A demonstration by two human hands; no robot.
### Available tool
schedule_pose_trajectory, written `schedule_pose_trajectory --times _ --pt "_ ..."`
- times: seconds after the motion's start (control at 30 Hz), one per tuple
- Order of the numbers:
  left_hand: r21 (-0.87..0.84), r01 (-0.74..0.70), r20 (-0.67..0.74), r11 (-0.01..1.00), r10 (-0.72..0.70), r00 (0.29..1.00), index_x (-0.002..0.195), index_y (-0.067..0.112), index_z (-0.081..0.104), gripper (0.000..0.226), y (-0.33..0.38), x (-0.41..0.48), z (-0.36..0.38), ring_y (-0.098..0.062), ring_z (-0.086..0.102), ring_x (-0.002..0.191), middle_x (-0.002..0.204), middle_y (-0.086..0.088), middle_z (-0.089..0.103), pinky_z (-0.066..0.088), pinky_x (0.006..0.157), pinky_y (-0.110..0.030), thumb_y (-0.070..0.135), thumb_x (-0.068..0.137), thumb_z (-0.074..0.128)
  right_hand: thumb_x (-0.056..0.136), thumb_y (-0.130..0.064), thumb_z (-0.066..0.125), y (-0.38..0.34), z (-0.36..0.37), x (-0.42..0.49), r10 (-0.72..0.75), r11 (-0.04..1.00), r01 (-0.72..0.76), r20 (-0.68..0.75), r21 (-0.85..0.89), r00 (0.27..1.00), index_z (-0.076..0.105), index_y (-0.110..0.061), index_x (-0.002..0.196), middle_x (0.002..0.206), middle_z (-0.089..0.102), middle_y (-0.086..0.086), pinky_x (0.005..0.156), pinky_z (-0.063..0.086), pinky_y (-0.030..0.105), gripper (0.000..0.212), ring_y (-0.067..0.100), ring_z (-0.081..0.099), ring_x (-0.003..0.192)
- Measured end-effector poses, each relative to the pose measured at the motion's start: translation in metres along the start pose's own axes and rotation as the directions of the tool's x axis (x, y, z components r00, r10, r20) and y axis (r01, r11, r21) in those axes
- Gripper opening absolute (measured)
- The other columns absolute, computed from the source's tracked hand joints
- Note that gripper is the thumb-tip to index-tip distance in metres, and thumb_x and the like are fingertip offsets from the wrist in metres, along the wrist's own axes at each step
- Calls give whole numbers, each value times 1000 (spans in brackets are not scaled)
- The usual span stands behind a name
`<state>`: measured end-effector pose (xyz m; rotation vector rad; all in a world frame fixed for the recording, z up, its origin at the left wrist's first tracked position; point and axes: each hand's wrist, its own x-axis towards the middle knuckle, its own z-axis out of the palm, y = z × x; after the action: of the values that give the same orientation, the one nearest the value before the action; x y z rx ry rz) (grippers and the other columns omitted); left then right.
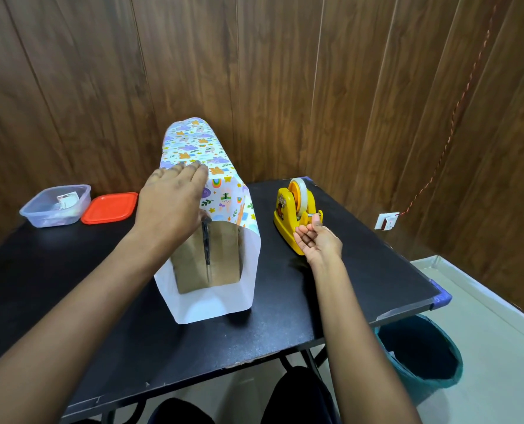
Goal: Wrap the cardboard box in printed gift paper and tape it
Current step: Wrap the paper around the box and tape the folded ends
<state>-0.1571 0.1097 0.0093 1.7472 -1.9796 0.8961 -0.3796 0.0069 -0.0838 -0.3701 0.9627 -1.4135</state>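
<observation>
The printed gift paper (221, 191) is wrapped round the brown cardboard box (224, 255) in the middle of the black table (132, 332). My left hand (170, 206) presses it on top, fingers straight and together. I see no tape yet, and the near end gapes open. My right hand (317, 243) curls at the yellow tape dispenser (288, 215) just right; whether it pinches tape I cannot tell. A clear plastic tub (55, 206) and a red lid (109, 207) sit far left, not in my way.

Tape dispenser (296, 215) right of box (222, 258); tub (55, 206), lid (110, 208) left.

Bare forearms (71, 316), dark trousers (297, 396)
</observation>
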Motion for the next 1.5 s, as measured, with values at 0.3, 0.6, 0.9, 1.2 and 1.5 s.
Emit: schedule_pose_trajectory --times 0.3,0.6,0.9,1.2,1.5 --pt "-2 7 -4 1000 -7 1000 112 -7 59 82 0 -1 -1 -44 64 96 110 -25 64 50 80 -50 16 40 93 93 -21 57 3 5 -5 51 981 -55 27 185 998 53 0 78 74 61 15 83 52 38 26 22 61 70" --pt "8 18 3 1000 -18 1000 116 -6 57 80 0 -1 -2 -43 62 101 115 -25 63 48 84 -50 16 47 90 92 -33 58 -3 -7 1 -101 963 104 25 -249 995 53 -7 70 70 62 10 60 56 33 34 19 63 65" --pt "11 17 11 1000 -17 1000 110 -4 60 76 1 -2 -3 -38 64 95 109 -20 66 49 78 -46 17 44 90 95 -25 53 22 -9 -5 94 972 -109 83 210 992 50 -3 76 74 62 13 77 58 33 29 21 61 71" --pt "6 -2 55 1000 2 998 125 -1 53 80 -2 -4 -10 -36 58 110 125 -18 59 45 89 -44 23 56 87 94 -14 53 -39 32 -133 -154 888 387 632 -249 760 57 -7 75 48 55 0 44 42 19 21 10 56 46" --pt "69 -4 150 998 -7 989 142 8 30 75 -2 0 -11 -28 38 131 148 -9 35 28 105 -39 32 81 67 94 -22 55 80 62 -146 -231 812 436 472 -389 851 54 -13 66 52 54 5 43 41 23 30 12 50 45"
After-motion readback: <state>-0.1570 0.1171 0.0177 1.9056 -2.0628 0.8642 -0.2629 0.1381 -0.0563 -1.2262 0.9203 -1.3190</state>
